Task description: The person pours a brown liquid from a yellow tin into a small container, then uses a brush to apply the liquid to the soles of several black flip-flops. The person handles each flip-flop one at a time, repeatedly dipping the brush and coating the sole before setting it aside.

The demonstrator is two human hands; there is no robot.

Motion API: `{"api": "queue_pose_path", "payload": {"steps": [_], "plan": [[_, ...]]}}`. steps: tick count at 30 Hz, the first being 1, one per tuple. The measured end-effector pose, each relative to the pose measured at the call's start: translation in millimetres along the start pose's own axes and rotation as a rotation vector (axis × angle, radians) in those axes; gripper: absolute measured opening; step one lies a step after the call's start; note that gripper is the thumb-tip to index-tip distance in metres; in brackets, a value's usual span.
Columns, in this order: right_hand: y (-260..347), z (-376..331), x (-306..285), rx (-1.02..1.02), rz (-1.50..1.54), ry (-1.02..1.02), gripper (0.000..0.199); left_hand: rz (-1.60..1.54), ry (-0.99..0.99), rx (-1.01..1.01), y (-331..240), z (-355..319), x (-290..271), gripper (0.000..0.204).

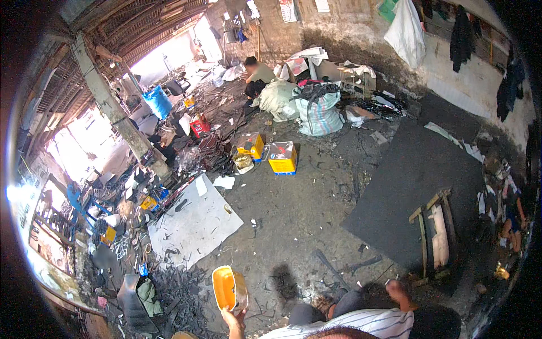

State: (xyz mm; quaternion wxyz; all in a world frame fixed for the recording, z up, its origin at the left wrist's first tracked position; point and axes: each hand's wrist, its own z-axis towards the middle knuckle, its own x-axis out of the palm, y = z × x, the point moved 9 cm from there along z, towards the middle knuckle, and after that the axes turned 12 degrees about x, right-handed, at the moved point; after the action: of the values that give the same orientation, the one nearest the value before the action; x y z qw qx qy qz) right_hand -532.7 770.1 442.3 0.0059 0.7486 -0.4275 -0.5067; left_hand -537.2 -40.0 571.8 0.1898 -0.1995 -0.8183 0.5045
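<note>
An orange tub [230,289] is held up at the lower middle of the head view, just above the left hand [233,317]. It is a rectangular plastic container with rounded corners, tilted so that its open mouth is turned toward the camera; the inside is seen as bright orange, with a paler, worn rim and a greyish outer wall on its right side. Its lower edge is gripped by the left hand, whose fingers are closed on that edge from below. Whether anything lies inside cannot be told.

The right hand [397,292] is seen further right, well apart from the tub, raised above a dark trouser leg [345,302]; nothing is seen in it, and whether its fingers are spread or curled cannot be told. A striped shirt [361,325] is seen along the bottom edge.

The dirt floor [305,209] below the tub is strewn with dark scraps [180,288]. A grey sheet [195,223] is laid to the upper left of the tub, and a large dark mat [412,186] to the right, with a wooden frame [435,231] on its edge. Two yellow boxes [282,157] are stood farther back, and another person [257,76] is crouched near the far wall beside a filled sack [319,113].
</note>
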Motion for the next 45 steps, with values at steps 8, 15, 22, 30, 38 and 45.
{"api": "queue_pose_path", "payload": {"steps": [8, 15, 22, 30, 38, 45], "plan": [[384, 242, -195, -0.19, 0.334, -0.137, 0.036, -0.092, 0.103, 0.007, -23, 82, 228, 0.053], [443, 362, -154, -0.114, 0.144, 0.022, 0.027, -0.115, 0.085, 0.044, 2, 200, 435, 0.054], [642, 489, -137, -0.287, 0.011, 0.174, 0.032, -0.013, 0.085, 0.088, 36, 294, 518, 0.054], [948, 704, 16, -0.939, -0.161, 0.21, 0.027, -0.22, -0.072, 0.029, 137, 454, 664, 0.06], [1058, 890, 270, -1.102, -0.264, 0.192, 0.032, -0.02, 0.038, 0.304, 362, 667, 749, 0.056], [1057, 891, 327, -1.209, -0.369, 0.081, 0.054, 0.03, -0.08, 0.209, 416, 704, 751, 0.057]]}}
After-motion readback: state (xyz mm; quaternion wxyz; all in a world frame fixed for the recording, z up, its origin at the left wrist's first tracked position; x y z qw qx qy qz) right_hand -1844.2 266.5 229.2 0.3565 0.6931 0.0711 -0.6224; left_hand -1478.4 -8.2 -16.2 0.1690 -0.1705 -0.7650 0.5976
